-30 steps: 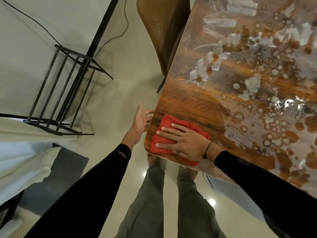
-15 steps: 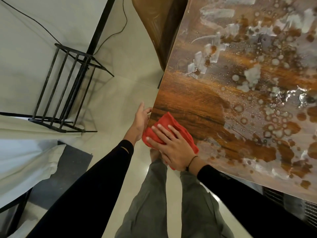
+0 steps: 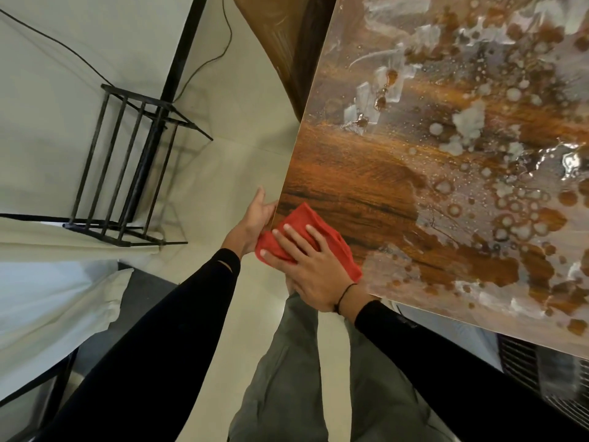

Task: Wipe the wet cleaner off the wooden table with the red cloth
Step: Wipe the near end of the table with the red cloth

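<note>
Mid-wipe at the table corner, the right hand presses the red cloth under flat, spread fingers, the left hand rests open-fingered against the edge, and the next stroke should probably push beyond the fingertips into the wet cleaner.

The red cloth lies half hidden — perhaps bunched — beneath the right hand.

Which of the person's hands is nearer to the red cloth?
Right. The right hand lies flat on the red cloth, pressing it to the table corner; the left hand is beside the cloth, at the table's edge.
</note>
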Demonstrator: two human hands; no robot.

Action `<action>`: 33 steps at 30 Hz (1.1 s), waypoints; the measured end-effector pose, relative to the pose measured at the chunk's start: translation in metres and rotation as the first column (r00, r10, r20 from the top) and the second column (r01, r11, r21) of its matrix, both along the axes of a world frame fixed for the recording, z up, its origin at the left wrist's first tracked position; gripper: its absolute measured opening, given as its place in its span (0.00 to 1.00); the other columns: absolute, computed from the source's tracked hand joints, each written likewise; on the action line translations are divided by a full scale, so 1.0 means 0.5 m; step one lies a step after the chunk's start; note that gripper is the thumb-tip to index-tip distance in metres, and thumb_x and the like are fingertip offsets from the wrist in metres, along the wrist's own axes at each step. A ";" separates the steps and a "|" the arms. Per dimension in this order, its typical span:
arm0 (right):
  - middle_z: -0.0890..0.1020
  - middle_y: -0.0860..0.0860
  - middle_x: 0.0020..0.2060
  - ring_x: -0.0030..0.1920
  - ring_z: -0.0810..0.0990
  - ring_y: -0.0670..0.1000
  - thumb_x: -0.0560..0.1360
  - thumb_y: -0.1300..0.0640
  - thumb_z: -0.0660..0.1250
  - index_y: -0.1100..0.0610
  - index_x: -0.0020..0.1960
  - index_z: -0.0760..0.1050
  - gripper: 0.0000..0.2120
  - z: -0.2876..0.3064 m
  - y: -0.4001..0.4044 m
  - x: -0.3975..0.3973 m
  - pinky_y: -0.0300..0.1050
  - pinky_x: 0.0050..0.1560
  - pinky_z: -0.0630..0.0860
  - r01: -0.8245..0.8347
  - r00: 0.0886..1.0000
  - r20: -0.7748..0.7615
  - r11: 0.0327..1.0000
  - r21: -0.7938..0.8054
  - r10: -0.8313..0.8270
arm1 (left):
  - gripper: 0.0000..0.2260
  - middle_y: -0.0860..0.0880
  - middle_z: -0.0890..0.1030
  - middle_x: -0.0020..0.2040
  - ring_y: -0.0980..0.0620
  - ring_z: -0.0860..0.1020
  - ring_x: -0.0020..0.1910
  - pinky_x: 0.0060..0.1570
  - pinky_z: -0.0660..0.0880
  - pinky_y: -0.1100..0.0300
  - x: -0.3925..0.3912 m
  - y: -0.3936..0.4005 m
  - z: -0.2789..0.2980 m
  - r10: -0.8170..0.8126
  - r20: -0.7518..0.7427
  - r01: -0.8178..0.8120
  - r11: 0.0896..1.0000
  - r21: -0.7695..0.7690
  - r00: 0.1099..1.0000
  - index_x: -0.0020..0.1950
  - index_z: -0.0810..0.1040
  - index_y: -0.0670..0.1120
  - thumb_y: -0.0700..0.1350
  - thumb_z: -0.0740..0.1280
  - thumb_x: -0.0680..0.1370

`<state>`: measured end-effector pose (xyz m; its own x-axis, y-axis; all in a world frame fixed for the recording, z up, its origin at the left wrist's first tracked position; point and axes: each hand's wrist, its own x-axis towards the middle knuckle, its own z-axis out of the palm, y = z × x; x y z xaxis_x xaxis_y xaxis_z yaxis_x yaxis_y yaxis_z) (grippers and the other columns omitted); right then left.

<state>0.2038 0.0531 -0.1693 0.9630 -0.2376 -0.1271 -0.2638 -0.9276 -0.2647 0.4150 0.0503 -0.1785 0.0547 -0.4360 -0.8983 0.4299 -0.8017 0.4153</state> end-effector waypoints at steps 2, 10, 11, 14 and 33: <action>0.58 0.55 0.89 0.90 0.53 0.63 0.83 0.46 0.68 0.42 0.89 0.59 0.36 -0.012 -0.022 -0.016 0.71 0.88 0.47 -0.241 0.970 -0.008 0.970 -0.031 0.241 | 0.46 0.42 0.83 0.72 0.41 0.80 0.73 0.74 0.74 0.43 0.017 0.007 0.003 -0.094 0.006 0.094 0.996 -0.006 0.996 0.79 0.75 0.49 0.75 0.34 0.82; 0.53 0.53 0.90 0.90 0.50 0.59 0.89 0.44 0.52 0.42 0.91 0.49 0.32 -0.027 -0.160 -0.087 0.66 0.89 0.45 0.010 0.999 0.035 1.000 0.013 -0.011 | 0.39 0.44 0.86 0.63 0.47 0.83 0.62 0.67 0.75 0.46 0.010 -0.024 -0.008 -0.087 0.201 0.110 0.988 -0.104 0.976 0.71 0.79 0.52 0.72 0.37 0.85; 0.52 0.53 0.91 0.90 0.50 0.59 0.89 0.44 0.51 0.42 0.91 0.48 0.32 -0.028 -0.175 -0.090 0.67 0.88 0.46 0.151 0.988 0.036 0.988 0.002 -0.151 | 0.36 0.46 0.85 0.63 0.49 0.82 0.62 0.67 0.76 0.47 -0.003 -0.034 -0.008 -0.096 0.267 0.132 0.984 -0.119 0.959 0.69 0.80 0.53 0.71 0.39 0.86; 0.51 0.54 0.91 0.90 0.49 0.59 0.88 0.43 0.50 0.43 0.91 0.47 0.33 -0.025 -0.175 -0.079 0.71 0.87 0.48 0.592 0.806 0.032 0.806 -0.021 -0.591 | 0.25 0.49 0.82 0.58 0.48 0.82 0.58 0.62 0.78 0.47 -0.048 -0.054 -0.012 -0.140 0.598 0.235 0.968 -0.083 0.789 0.64 0.76 0.52 0.66 0.47 0.89; 0.50 0.51 0.91 0.91 0.48 0.58 0.87 0.42 0.52 0.41 0.91 0.49 0.33 -0.013 -0.145 -0.329 0.71 0.87 0.46 0.423 0.905 -0.042 0.906 0.005 -0.423 | 0.24 0.44 0.80 0.47 0.38 0.82 0.45 0.52 0.81 0.41 -0.118 -0.055 -0.045 -0.231 0.943 0.262 0.951 0.165 0.241 0.59 0.72 0.46 0.63 0.46 0.90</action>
